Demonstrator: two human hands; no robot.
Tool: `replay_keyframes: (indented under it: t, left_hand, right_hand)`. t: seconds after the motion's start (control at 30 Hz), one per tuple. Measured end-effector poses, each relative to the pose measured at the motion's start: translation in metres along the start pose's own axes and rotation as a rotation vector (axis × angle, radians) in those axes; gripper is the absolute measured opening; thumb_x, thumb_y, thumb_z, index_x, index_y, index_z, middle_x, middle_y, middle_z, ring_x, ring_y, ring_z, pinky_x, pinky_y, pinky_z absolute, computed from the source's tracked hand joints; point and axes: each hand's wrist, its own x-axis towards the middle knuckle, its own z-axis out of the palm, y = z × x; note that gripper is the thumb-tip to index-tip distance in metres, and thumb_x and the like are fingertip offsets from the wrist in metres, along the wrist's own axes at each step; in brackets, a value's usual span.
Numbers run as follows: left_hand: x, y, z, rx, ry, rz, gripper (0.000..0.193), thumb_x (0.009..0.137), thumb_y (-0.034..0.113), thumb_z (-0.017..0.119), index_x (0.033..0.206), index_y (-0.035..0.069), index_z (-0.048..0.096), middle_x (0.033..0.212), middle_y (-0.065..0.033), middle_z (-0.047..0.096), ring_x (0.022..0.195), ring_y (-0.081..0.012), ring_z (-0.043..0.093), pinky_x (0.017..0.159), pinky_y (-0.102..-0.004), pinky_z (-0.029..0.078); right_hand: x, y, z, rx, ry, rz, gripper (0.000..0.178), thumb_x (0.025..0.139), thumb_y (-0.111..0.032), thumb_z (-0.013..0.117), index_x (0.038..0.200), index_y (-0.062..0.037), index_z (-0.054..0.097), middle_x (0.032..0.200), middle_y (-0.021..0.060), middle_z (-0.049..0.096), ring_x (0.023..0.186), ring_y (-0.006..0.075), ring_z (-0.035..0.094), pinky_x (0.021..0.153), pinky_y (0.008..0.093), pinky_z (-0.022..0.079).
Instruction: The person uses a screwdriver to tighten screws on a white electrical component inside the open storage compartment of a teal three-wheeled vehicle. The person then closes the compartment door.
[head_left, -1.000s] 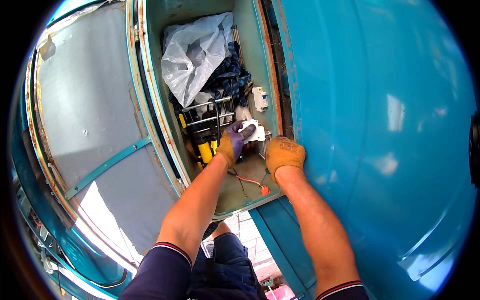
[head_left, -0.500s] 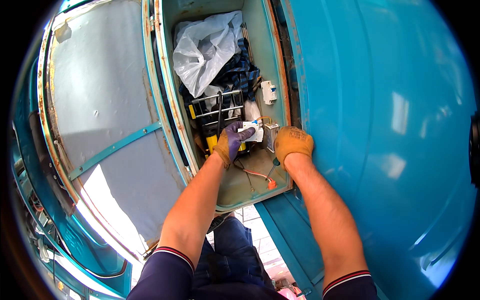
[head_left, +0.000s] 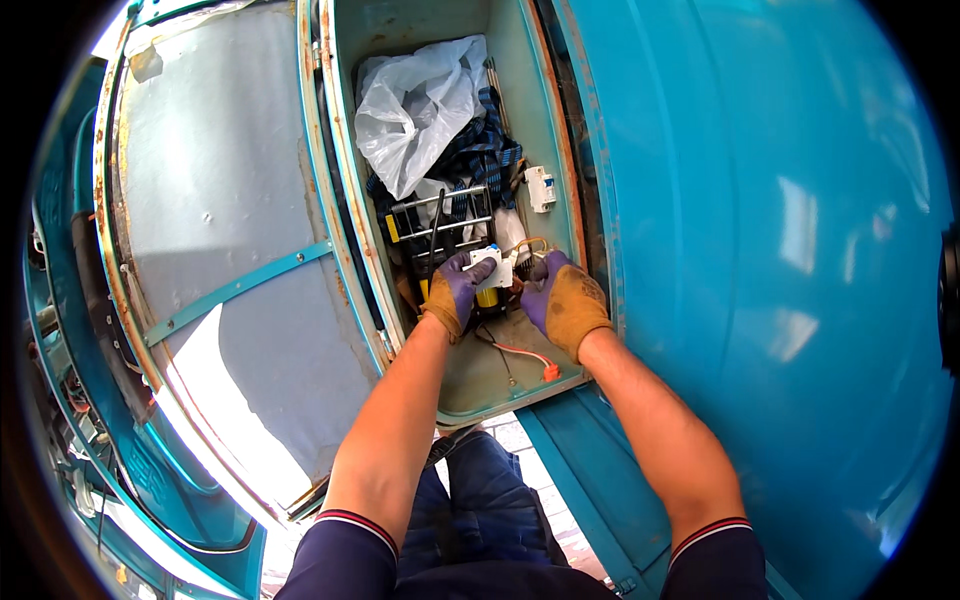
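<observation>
My left hand [head_left: 457, 287], in a purple and tan work glove, grips a small white electrical fitting [head_left: 492, 268] between thumb and fingers. Thin wires [head_left: 527, 243], one yellowish, loop from the fitting toward the right. Close to its right side is my right hand [head_left: 562, 300], gloved alike, with thumb and fingers pinched together near the wires. What lies between those fingertips is too small and hidden to tell. Both hands are inside a narrow teal metal compartment [head_left: 462, 408]. Below them a pinkish-red cable with an orange-red end [head_left: 551, 372] lies on its floor.
A white circuit breaker [head_left: 540, 190] sits by the compartment's right wall. A clear plastic bag [head_left: 415, 110], dark blue checked cloth [head_left: 487, 150] and a black and yellow tool with metal bars [head_left: 440, 215] fill the far part. A hinged grey lid [head_left: 230, 210] lies left; a teal panel [head_left: 740, 200] rises right.
My right hand has turned, bringing its fingertips in beside the white fitting. The small metal-sided box and the screwdriver near that hand no longer show. My left hand keeps its hold.
</observation>
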Motion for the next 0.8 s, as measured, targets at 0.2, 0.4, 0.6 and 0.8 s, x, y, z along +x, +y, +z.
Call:
replay_keyframes:
  t: [0.2, 0.4, 0.6, 0.8]
  left_hand:
    - [0.004, -0.002, -0.006, -0.009, 0.043, 0.047, 0.035, 0.097, 0.016, 0.076, 0.124, -0.004, 0.067, 0.110, -0.0085, 0.074, 0.098, -0.0154, 0.069, 0.089, -0.0295, 0.054]
    - [0.001, 0.002, -0.008, 0.118, 0.186, 0.035, 0.039, 0.092, 0.011, 0.078, 0.125, -0.005, 0.066, 0.112, -0.0111, 0.074, 0.097, -0.0174, 0.070, 0.088, -0.0306, 0.055]
    - [0.003, 0.004, -0.001, 0.380, 0.038, 0.117, 0.037, 0.080, -0.009, 0.075, 0.116, -0.002, 0.072, 0.105, -0.0083, 0.076, 0.091, -0.0139, 0.070, 0.082, -0.0285, 0.057]
    - [0.027, 0.023, 0.000, 0.450, -0.086, 0.047, 0.029, 0.079, -0.008, 0.071, 0.107, -0.003, 0.075, 0.097, -0.0087, 0.077, 0.084, -0.0137, 0.069, 0.076, -0.0280, 0.056]
  right_hand:
    - [0.050, 0.021, 0.094, 0.713, 0.235, 0.071, 0.030, 0.084, 0.000, 0.064, 0.114, 0.0021, 0.067, 0.110, 0.0216, 0.075, 0.107, 0.0334, 0.073, 0.091, 0.0407, 0.056]
    - [0.068, 0.033, 0.121, 1.032, 0.014, 0.229, 0.050, 0.087, 0.011, 0.058, 0.137, 0.0071, 0.061, 0.132, 0.0225, 0.069, 0.119, 0.0299, 0.069, 0.100, 0.0352, 0.054]
    - [0.063, 0.034, 0.113, 0.861, -0.119, 0.087, 0.052, 0.087, 0.009, 0.052, 0.136, 0.0017, 0.065, 0.124, 0.0202, 0.073, 0.115, 0.0285, 0.070, 0.099, 0.0353, 0.054]
    - [0.068, 0.051, 0.111, 0.759, -0.131, 0.055, 0.041, 0.089, 0.006, 0.055, 0.127, 0.0018, 0.070, 0.113, 0.0196, 0.077, 0.104, 0.0259, 0.073, 0.094, 0.0353, 0.055]
